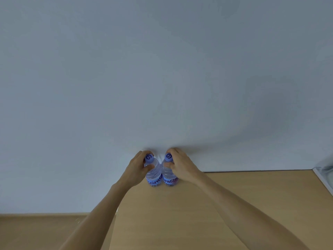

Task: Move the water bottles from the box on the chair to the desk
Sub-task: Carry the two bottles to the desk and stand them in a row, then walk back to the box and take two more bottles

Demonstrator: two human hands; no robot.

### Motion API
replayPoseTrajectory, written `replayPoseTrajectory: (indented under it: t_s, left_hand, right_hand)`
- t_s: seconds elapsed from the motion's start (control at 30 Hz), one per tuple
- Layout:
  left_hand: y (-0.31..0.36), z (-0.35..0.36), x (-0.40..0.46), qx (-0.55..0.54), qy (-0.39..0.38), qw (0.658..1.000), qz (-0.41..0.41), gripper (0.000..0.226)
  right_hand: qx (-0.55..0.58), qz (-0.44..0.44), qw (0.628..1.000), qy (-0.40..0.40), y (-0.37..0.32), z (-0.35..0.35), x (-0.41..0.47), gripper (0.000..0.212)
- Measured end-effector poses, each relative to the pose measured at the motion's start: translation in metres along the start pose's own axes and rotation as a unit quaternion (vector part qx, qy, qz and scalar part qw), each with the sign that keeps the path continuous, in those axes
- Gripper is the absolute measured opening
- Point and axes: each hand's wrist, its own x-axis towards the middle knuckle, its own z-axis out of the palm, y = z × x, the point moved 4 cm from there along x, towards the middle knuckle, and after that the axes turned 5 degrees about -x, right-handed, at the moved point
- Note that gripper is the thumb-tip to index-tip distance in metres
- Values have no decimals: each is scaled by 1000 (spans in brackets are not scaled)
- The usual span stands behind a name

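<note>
Two water bottles stand upright, side by side, at the far edge of the bench (225, 204) against the wall (162, 69). Left hand (137, 166) grips the left bottle (153, 175) at its neck; right hand (182, 165) grips the right bottle (168, 175) likewise.

Plain room, maybe office: light wood desk (234, 204) against bare white wall (162, 69).

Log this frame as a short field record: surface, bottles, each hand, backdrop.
surface: wooden desk, against the wall
bottles: left water bottle and right water bottle, upright, side by side at the desk's far edge, blue caps on
left hand: left hand grips the left bottle's neck
right hand: right hand grips the right bottle's neck
backdrop: plain white wall
box and chair: not in view
</note>
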Motion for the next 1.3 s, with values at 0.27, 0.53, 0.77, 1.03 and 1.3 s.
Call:
replayPoseTrajectory:
  t_s: [0.27,0.53,0.77,1.03,1.3]
  left_hand:
    - [3,-3,0,23,-17,999,-20,42]
    - [41,-47,2,21,33,999,5,23]
    - [124,-77,-1,-82,6,986,143,23]
    - [264,-75,11,-179,-50,937,295,23]
    - [436,-8,-33,-248,-151,858,424,25]
  right_hand:
    - [38,24,999,-27,-3,-8,-7,28]
    - [33,90,994,45,-7,-61,-42,22]
    - [-1,109,985,135,-36,-119,-105,20]
    - [-95,164,947,261,-50,-211,-209,23]
    - [-150,264,880,365,-37,-288,-382,22]
